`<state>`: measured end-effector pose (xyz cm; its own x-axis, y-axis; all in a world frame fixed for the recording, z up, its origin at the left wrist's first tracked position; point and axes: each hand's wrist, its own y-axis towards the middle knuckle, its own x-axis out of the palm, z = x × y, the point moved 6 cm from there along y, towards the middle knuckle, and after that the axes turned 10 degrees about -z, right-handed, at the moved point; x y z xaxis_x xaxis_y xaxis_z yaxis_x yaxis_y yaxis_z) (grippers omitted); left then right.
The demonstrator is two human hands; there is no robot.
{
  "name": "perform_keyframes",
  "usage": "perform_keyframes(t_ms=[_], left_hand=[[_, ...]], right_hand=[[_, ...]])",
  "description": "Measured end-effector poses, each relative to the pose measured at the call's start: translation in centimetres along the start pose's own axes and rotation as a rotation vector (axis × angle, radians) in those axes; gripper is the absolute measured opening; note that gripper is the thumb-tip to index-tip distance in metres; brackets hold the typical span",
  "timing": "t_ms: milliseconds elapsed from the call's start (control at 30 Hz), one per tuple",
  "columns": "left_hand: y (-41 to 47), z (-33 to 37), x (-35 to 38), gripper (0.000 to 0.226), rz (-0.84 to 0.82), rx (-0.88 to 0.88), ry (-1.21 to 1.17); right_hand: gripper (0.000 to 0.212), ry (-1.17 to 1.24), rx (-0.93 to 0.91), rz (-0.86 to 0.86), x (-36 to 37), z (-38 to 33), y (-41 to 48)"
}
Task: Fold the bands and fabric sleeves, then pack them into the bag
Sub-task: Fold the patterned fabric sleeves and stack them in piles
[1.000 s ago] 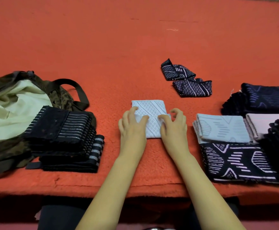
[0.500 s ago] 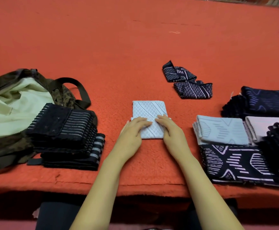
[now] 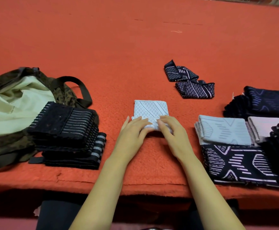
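A light grey band with a diamond pattern lies folded on the red cloth in front of me. My left hand and my right hand meet at its near edge, fingers curled round that edge, which is bunched up slightly. An open camouflage bag with a pale lining lies at the left. A stack of folded dark striped pieces leans against the bag's near side. Beyond the grey band lies a loose dark patterned band.
At the right are folded piles: a light grey piece, a black-and-white patterned piece, a navy one and a pink one. The table's front edge runs just below my wrists.
Both hands slid back from on top of the grey band to its near edge and took hold of it. The near edge has bunched up.
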<state>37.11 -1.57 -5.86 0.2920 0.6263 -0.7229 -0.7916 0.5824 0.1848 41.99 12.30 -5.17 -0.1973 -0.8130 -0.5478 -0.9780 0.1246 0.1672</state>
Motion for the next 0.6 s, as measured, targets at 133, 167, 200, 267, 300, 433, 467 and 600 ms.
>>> perform_keyframes(t_ms=[133, 167, 200, 267, 300, 433, 467, 600], left_hand=[[-0.9, 0.2, -2.2, 0.037, 0.197, -0.080, -0.159], [-1.2, 0.1, -2.6, 0.035, 0.249, -0.109, -0.170], [-1.5, 0.1, -2.9, 0.035, 0.298, -0.126, -0.167], [-1.7, 0.2, -3.2, 0.037, 0.343, -0.155, -0.198], [-1.7, 0.2, -3.3, 0.036, 0.351, -0.168, -0.240], [-1.1, -0.7, -2.5, 0.039, 0.279, -0.201, -0.323], [-0.9, -1.0, -2.4, 0.039, 0.263, -0.217, -0.318], [-0.6, -1.6, -2.1, 0.034, 0.279, -0.253, -0.264]], right_hand=[[0.032, -0.009, 0.012, 0.042, -0.2, -0.5, -0.5], [0.029, -0.005, 0.033, 0.049, -0.2, -0.2, -0.5], [0.025, -0.001, 0.045, 0.054, -0.2, 0.0, -0.4], [0.017, 0.000, 0.057, 0.073, -0.3, 0.4, -0.3], [0.016, 0.001, 0.072, 0.092, -0.4, 0.4, -0.2], [0.023, 0.040, 0.149, 0.173, -0.8, 0.6, 0.1], [0.025, 0.027, 0.161, 0.173, -0.7, 0.7, 0.4], [0.026, -0.120, 0.162, 0.135, 0.1, 0.7, 1.5]])
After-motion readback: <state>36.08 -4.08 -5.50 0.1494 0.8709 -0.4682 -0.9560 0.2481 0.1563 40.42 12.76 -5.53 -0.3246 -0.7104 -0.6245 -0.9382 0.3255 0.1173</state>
